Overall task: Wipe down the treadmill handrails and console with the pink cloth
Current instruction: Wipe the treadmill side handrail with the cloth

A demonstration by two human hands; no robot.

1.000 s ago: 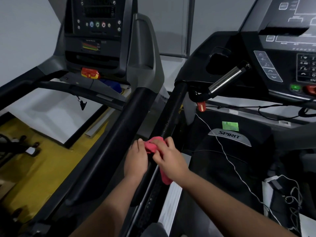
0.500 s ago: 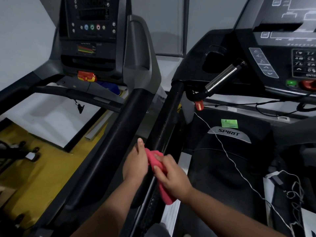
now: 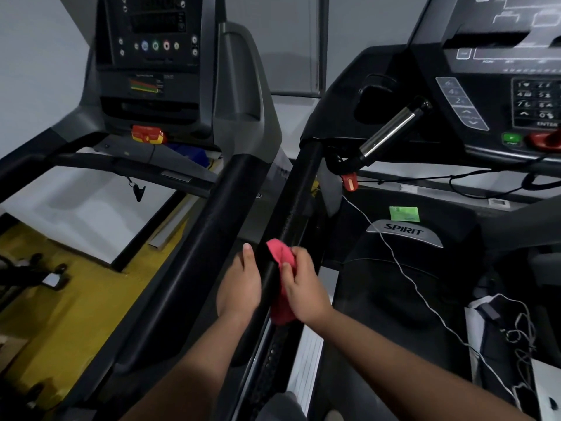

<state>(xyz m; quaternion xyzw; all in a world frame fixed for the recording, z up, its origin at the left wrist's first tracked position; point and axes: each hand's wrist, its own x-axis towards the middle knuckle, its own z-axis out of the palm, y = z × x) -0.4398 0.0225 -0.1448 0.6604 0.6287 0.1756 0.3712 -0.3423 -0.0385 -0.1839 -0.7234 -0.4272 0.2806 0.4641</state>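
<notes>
Fingers of my right hand [image 3: 303,287] curl and pinch the crumpled pink cloth [image 3: 280,256]. It is draped over the black padded handrail [image 3: 296,202] of the black treadmill, one end bunched on top of the rail and the other hanging down under my palm. My left hand [image 3: 239,287] lies against the rail's other side, touching it, with one digit straight along it. The rest of its fingers are hidden, so I cannot tell whether it grips.

Close beside this rail runs the thicker black handrail [image 3: 212,232] of a grey treadmill, and my left hand sits in the narrow gap between the two. Farther up, where my rail meets the housing, a silver metal grip bar [image 3: 391,129] juts out at a slant, with a small red safety key [image 3: 349,182] just below it. A thin white cord [image 3: 394,259] trails across the black motor cover [image 3: 379,284], near a green sticker [image 3: 403,213]. Yellow floor [image 3: 60,299] shows under the grey machine.

I count two treadmills and two consoles, a dark round-button console [image 3: 151,41] and a keypad console [image 3: 501,71], plus one cloth.
</notes>
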